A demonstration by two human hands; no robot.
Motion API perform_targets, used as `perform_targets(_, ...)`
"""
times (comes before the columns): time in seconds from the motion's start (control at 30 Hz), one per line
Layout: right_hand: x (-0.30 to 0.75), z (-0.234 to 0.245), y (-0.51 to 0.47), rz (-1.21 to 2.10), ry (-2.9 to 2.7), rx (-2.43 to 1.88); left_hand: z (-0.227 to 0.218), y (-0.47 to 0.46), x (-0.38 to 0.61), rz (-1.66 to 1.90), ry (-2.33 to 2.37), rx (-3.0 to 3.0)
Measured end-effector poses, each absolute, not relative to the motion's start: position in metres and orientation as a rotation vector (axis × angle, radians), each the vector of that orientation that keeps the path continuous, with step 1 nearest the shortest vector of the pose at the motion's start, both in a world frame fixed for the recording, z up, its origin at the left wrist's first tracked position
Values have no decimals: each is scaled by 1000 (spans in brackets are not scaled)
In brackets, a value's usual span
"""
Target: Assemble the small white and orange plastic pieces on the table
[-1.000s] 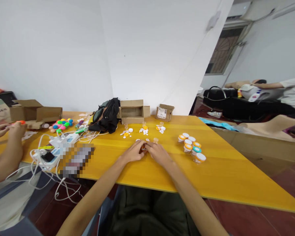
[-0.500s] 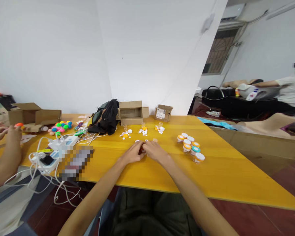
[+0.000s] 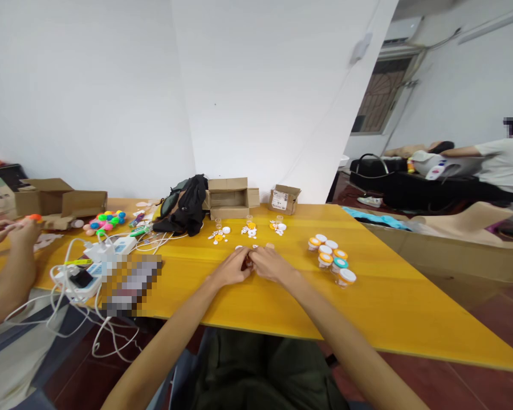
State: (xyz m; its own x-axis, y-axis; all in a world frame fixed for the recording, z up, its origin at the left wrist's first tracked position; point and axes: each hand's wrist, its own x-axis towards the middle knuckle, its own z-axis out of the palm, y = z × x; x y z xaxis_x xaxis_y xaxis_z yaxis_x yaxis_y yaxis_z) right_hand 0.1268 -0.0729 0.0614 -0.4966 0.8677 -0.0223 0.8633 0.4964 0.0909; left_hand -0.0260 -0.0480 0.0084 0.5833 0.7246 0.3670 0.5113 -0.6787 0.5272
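Observation:
My left hand (image 3: pixel 231 267) and my right hand (image 3: pixel 268 264) meet at the middle of the yellow table (image 3: pixel 256 307). Both have curled fingers around a small thing that they mostly hide; I cannot make out its kind. Just beyond the fingertips lie a few small white pieces (image 3: pixel 255 246) and a pale round piece (image 3: pixel 270 246). Farther back are piles of small white and orange parts, each with a small clear cup (image 3: pixel 249 218) behind it. To the right of my hands stands a group of clear jars with white, orange and teal lids (image 3: pixel 340 262).
Open cardboard boxes (image 3: pixel 228 199) and a black bag (image 3: pixel 188 205) line the wall. At left are a power strip (image 3: pixel 89 276) with tangled white cables, a blurred-out flat object (image 3: pixel 132 285), colourful balls (image 3: pixel 106 221) and a co-worker's hands (image 3: pixel 23 228). Another person (image 3: pixel 507 162) is far right.
My hands stay together in nearly the same place, with barely any visible shift. The view has tilted slightly. At left, the co-worker's hands have moved a little.

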Motion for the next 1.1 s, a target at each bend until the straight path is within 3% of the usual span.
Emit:
perform_targets(0.67,152,4,-65,67,2960,1816,8,-49,-26,813,967,2498)
perform_targets(1.1,158,7,-74,229,2813,1888,6,-50,-27,827,995,2495)
